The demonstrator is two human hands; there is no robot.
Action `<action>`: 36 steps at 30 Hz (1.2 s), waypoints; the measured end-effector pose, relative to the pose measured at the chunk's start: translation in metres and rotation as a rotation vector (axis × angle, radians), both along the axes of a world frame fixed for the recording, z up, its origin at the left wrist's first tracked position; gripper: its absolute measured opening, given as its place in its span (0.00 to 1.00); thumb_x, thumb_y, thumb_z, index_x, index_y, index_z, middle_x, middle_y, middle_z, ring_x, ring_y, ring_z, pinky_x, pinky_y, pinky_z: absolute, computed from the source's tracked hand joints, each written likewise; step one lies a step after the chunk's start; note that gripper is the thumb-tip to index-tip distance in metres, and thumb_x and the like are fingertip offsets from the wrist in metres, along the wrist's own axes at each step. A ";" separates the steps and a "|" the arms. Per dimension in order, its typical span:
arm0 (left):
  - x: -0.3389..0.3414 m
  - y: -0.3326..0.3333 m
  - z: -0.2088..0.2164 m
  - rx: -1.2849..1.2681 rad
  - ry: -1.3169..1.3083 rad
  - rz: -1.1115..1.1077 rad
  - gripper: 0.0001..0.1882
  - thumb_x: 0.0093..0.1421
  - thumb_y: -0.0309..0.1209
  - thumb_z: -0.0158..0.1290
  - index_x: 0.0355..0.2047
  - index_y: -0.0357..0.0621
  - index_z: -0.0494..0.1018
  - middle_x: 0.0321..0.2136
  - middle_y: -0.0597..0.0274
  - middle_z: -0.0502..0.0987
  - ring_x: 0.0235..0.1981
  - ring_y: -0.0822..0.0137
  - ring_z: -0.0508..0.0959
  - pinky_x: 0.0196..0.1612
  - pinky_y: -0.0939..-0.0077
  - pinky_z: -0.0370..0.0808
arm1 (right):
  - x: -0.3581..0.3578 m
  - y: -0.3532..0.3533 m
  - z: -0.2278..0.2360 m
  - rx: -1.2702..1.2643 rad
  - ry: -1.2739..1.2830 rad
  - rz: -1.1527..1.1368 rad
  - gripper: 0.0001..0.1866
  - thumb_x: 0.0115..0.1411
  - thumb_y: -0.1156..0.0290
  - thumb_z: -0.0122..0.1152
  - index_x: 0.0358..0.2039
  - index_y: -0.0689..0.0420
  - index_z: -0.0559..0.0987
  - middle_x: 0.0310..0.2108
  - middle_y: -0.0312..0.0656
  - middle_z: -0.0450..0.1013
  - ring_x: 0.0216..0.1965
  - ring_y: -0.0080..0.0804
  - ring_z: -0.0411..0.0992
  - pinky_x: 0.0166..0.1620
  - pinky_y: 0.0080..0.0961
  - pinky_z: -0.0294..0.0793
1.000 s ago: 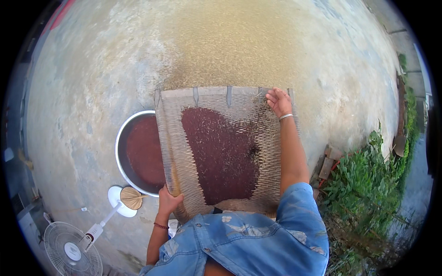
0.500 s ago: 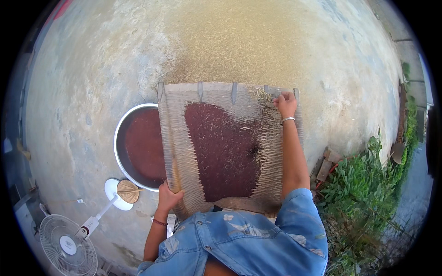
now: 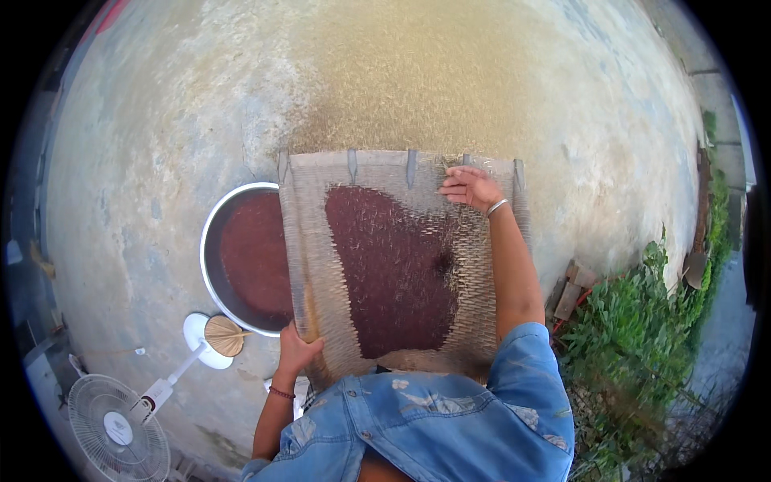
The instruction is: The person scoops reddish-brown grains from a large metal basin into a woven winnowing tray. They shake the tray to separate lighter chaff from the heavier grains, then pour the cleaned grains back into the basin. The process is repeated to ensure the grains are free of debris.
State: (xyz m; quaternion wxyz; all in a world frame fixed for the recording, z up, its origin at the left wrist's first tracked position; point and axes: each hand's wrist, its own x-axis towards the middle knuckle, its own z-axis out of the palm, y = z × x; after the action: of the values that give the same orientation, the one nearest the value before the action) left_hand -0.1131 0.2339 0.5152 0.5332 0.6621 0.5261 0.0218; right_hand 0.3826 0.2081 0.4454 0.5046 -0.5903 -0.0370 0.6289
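Note:
A woven winnowing basket (image 3: 474, 301) is held level in front of my body, its far edge fitted with several grey strips. Small dark red grains (image 3: 389, 273) cover its middle, with pale bits of chaff scattered over them. My left hand (image 3: 299, 350) grips the basket's left rim near my body, thumb on top; its other fingers are hidden below. Over the far right part of the basket is my right hand (image 3: 472, 189), open, fingers stretched toward the left and nothing seen in them. Whether it touches the weave I cannot tell.
A metal basin (image 3: 206, 261) of similar red grains stands left, partly under the basket. Pale chaff (image 3: 418, 88) lies on the concrete beyond. At lower left are a white standing fan (image 3: 119, 428) and a palm-leaf fan (image 3: 225, 335). Green plants (image 3: 634, 337) and bricks (image 3: 570, 293) are right.
My right hand has opened from a pinch near a tuft of straw and moved slightly left and nearer. That tuft no longer shows there. The basket has shifted slightly toward me.

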 end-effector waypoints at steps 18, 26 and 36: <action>0.001 -0.005 -0.009 -0.048 -0.002 0.015 0.23 0.36 0.29 0.60 0.34 0.30 0.70 0.28 0.47 0.77 0.31 0.57 0.79 0.37 0.68 0.74 | 0.044 0.038 -0.040 0.389 -0.066 -0.640 0.25 0.62 0.60 0.48 0.56 0.57 0.61 0.47 0.49 0.70 0.46 0.47 0.71 0.44 0.43 0.74; -0.003 -0.005 -0.011 0.017 0.020 -0.003 0.24 0.35 0.29 0.60 0.34 0.31 0.69 0.27 0.47 0.77 0.29 0.55 0.78 0.35 0.68 0.74 | 0.041 -0.013 -0.024 0.224 0.208 -0.049 0.27 0.62 0.60 0.48 0.58 0.58 0.57 0.53 0.51 0.64 0.47 0.48 0.70 0.46 0.44 0.73; -0.003 -0.004 -0.013 -0.029 0.028 0.024 0.24 0.35 0.29 0.60 0.34 0.31 0.69 0.27 0.48 0.77 0.30 0.57 0.78 0.36 0.68 0.74 | 0.053 -0.018 -0.019 0.183 0.230 0.054 0.26 0.62 0.64 0.46 0.58 0.58 0.57 0.52 0.48 0.65 0.46 0.44 0.71 0.42 0.43 0.75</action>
State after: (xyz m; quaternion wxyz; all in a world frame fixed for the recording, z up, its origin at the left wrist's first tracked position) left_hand -0.1160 0.2295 0.5021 0.5351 0.6482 0.5416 0.0114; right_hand 0.4353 0.1902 0.4264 0.5401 -0.4647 -0.0517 0.6997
